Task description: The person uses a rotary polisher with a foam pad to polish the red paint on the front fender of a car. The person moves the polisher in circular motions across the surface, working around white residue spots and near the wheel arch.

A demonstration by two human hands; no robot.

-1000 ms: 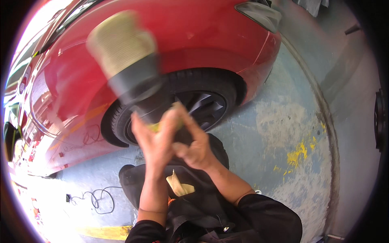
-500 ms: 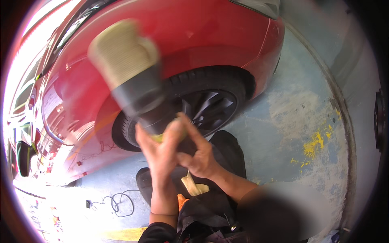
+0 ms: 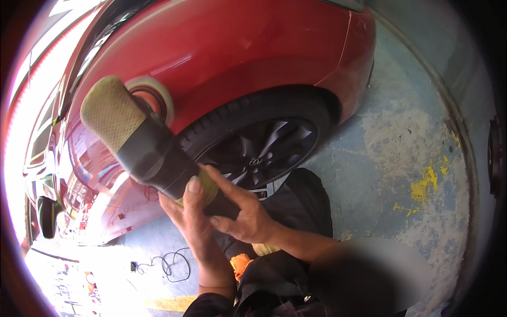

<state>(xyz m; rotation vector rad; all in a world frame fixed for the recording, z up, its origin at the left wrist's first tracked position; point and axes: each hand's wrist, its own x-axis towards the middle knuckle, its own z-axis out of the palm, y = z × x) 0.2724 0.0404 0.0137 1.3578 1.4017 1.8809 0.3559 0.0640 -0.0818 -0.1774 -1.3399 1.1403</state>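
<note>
A car polisher (image 3: 156,158), black with a tan mesh-patterned cover over its head, slants up and left from my hands. Its round pad (image 3: 161,100), pale with an orange-red backing, is at the red fender (image 3: 227,58); whether it presses on the paint cannot be told. My left hand (image 3: 191,214) grips the polisher's rear end from below, thumb on top. From the other side my right hand (image 3: 245,214) closes round the same end, by a yellow-green section (image 3: 208,187). Part of the grip is hidden by the fingers.
Below the fender is a black wheel (image 3: 259,148), close to my knee (image 3: 306,195). An orange cloth (image 3: 241,265) lies at my lap. A thin black cable (image 3: 177,266) loops on the floor at lower left. Worn blue-grey floor (image 3: 391,158) with yellow paint patches spreads right.
The polisher has swung down and left, and both hands moved slightly with it. Its pad, hidden before, now shows beside the fender. My view has shifted a little.
</note>
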